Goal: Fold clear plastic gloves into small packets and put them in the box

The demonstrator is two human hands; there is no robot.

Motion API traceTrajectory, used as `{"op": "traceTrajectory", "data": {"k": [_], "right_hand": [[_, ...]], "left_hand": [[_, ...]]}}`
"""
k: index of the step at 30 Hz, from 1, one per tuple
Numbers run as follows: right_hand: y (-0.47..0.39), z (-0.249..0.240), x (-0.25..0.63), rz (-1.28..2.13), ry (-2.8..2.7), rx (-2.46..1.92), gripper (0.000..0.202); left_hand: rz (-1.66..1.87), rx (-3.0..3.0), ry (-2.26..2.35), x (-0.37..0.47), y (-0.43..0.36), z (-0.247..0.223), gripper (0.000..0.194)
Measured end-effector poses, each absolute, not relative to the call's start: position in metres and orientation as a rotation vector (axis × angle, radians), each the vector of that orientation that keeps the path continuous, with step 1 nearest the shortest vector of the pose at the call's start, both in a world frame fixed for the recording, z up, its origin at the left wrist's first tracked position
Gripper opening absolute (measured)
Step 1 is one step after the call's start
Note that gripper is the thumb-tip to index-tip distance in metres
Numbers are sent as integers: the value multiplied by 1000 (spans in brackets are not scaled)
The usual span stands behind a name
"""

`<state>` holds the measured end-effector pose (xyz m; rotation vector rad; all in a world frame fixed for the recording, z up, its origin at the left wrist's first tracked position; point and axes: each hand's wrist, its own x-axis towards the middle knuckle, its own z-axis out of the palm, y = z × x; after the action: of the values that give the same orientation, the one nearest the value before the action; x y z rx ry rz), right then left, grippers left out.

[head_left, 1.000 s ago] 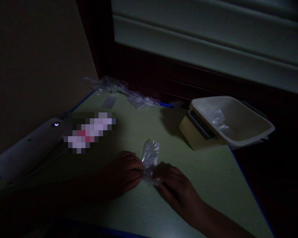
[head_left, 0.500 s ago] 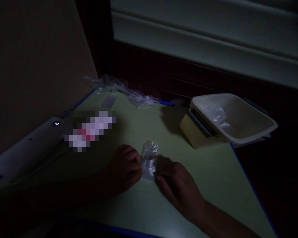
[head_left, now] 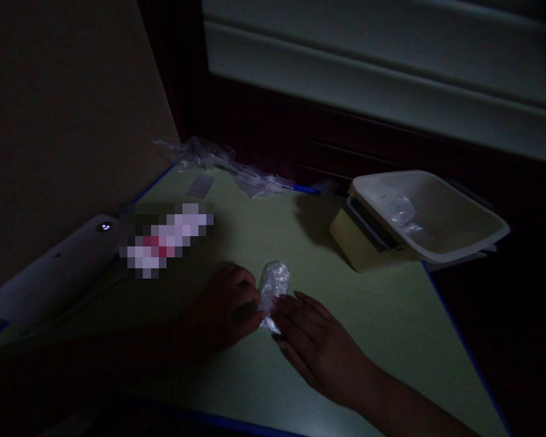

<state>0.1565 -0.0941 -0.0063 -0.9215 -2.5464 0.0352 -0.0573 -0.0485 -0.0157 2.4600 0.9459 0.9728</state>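
The head view is dim, and much of it sinks into shadow. The left forearm nearly vanishes into the dark, and the right one runs off the bottom edge. A pixelated patch covers an object (head_left: 164, 240) on the left side of the table (head_left: 255, 224); only whitish and red blocks show. Beside it, a long pale case (head_left: 54, 273) with a small bright light is cut off by the left edge.

The clear plastic packet (head_left: 275, 280) lies on the table between the two hands, its long side pointing away from the person. It looks crinkled and glossy, with bright glints along its far half and at its near end (what it contains, if anything, is hard to make out). The right hand's fingers hide part of its near half.

The left hand (head_left: 232, 303) is curled, thumb and forefinger at the packet's left edge; whether they pinch the film I cannot tell. The right hand (head_left: 321, 346) lies nearly flat, fingers outstretched over the packet's right side, thumb apart from them.

Crumpled clear plastic (head_left: 204, 155) lies along the far edge near a blue stick-like thing (head_left: 304, 189). To the right, a cream tub (head_left: 464, 233) holds more clear plastic (head_left: 403, 211).
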Motion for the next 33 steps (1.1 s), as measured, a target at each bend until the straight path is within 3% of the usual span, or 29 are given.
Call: {"op": "traceTrajectory", "data": {"k": [1,6,19,23,33], "right_hand": [[-94,-6,156,30,-2544,-924,28],[-94,-5,157,16,-2525,-923,28],[-93,-6,162,-70,-2520,-964,24],[-90,-9,162,-112,-2488,-928,19],[-89,-1,160,299,-2309,-968,21]], "left_hand": [[1004,2544,917,-59,-49,-14,3],[912,2959,567,-62,-49,-11,19],[658,2915,541,-64,-44,-14,22],[587,2828,578,-68,-42,-11,31],[758,2559,683,-70,-36,-32,23]]}}
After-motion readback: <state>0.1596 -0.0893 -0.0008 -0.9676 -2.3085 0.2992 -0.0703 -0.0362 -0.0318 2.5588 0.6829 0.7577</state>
